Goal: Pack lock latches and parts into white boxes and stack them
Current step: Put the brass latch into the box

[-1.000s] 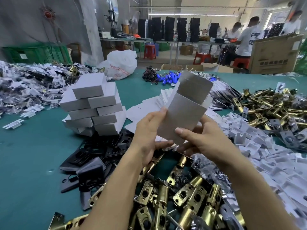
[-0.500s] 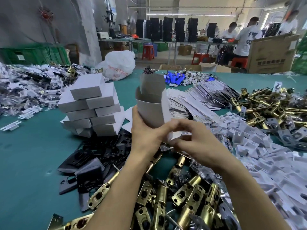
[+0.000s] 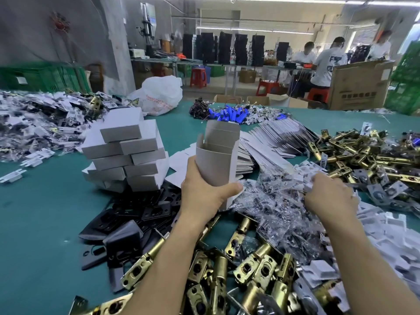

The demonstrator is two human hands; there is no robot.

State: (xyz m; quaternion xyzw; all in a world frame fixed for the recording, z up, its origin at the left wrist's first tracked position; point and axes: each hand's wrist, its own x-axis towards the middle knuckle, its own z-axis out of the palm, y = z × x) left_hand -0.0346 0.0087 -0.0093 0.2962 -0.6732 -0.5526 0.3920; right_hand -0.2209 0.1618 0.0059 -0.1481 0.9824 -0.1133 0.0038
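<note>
My left hand [image 3: 205, 196] grips an opened white box [image 3: 216, 160], held upright with its top flaps open, above the middle of the green table [image 3: 45, 219]. My right hand [image 3: 329, 198] reaches right into the heap of white plastic parts [image 3: 386, 230] and clear screw bags [image 3: 279, 210]; its fingers are curled among the pieces, and what they hold is hidden. Brass latches [image 3: 250, 269] lie piled in front of me. A stack of closed white boxes [image 3: 127, 155] stands at the left.
Black strike plates [image 3: 136, 217] lie below the stack. Flat unfolded boxes [image 3: 268, 144] fan out behind the held box. More brass latches [image 3: 363, 155] heap at the right, bagged parts [image 3: 34, 123] at the far left. Several people work at benches behind.
My right hand has let go of the box and moved right into the white plastic parts. The left hand alone now holds the box upright, opened out.
</note>
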